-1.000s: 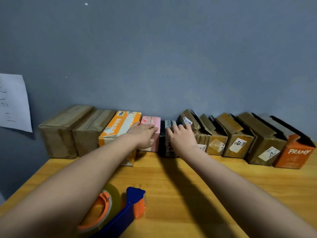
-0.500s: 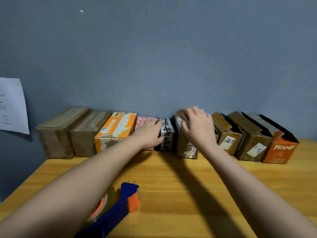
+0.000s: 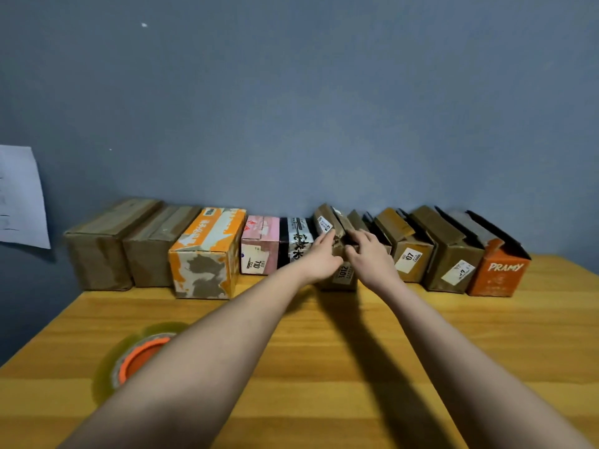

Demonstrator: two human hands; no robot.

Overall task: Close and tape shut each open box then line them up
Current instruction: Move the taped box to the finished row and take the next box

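Both hands on the open brown box (image 3: 340, 273) mid-row against the wall, left hand (image 3: 321, 256) fingers curled on its left flap, right hand (image 3: 368, 257) gripping its front edge, tape roll (image 3: 129, 358) near-left on table (image 3: 421, 335).

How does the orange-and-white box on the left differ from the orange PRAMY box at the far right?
The orange-and-white box has its top closed flat; the PRAMY box has its flaps standing open. The orange-and-white box looks larger and has patchy white and brown areas on its front; the PRAMY box is solid orange with white lettering. The first stands third from the left, the other ends the row on the right. Neither hand touches either; both stand on the wooden table near the wall.
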